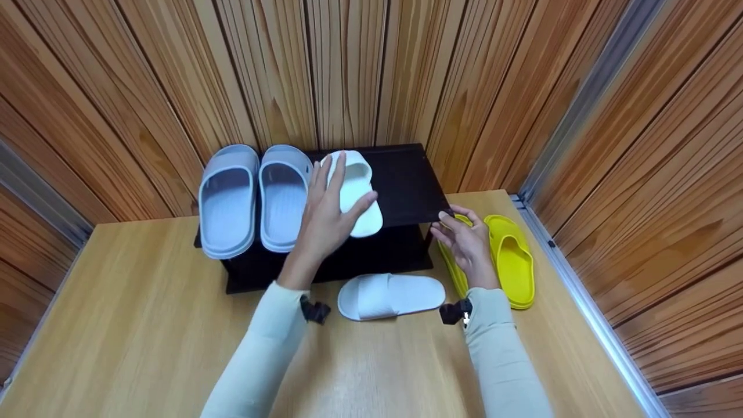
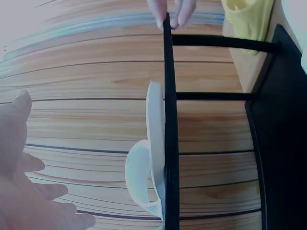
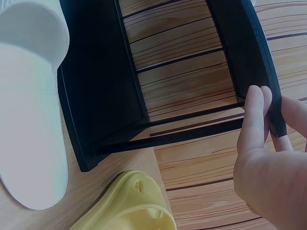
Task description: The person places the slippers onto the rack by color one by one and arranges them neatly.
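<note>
A dark two-tier shoe rack (image 1: 403, 180) stands against the wood-panelled wall. On its upper board lies a white slipper (image 1: 367, 215), its strap toward the wall. Over that slipper hovers my left hand (image 1: 325, 217), fingers spread; the left wrist view shows the hand (image 2: 21, 177) apart from the slipper (image 2: 154, 124). My right hand (image 1: 469, 249) pinches the upper board's front right corner, with the thumb on one face and fingers on the other, as the right wrist view shows at the rack's edge (image 3: 273, 81). Another white slipper (image 1: 418, 293) lies sideways on the floor in front.
Two grey-blue slippers (image 1: 229, 209) sit side by side on the rack's left part. A yellow pair of slippers (image 1: 516, 270) is on the floor right of the rack, partly behind my right hand. A metal rail (image 1: 580, 296) runs along the right wall's base.
</note>
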A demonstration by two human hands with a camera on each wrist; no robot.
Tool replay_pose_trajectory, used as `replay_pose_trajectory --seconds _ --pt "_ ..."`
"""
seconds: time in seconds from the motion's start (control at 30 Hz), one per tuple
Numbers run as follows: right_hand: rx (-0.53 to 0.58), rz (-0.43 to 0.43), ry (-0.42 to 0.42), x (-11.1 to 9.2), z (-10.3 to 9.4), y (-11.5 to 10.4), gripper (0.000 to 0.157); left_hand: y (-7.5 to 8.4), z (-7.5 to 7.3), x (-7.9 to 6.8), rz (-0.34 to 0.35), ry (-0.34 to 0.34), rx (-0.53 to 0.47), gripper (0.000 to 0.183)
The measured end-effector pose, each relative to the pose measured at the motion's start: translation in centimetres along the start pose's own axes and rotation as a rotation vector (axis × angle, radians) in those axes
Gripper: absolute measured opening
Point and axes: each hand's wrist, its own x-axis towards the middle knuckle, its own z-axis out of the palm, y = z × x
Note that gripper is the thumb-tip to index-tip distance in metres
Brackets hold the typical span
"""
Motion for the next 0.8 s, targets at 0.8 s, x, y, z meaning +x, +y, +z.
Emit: replay_pose_trajectory --seconds 0.8 --pt "-0.016 0.002 0.002 0.2 0.1 0.1 0.034 -2.6 4.2 -10.6 0.212 0.069 0.251 0.089"
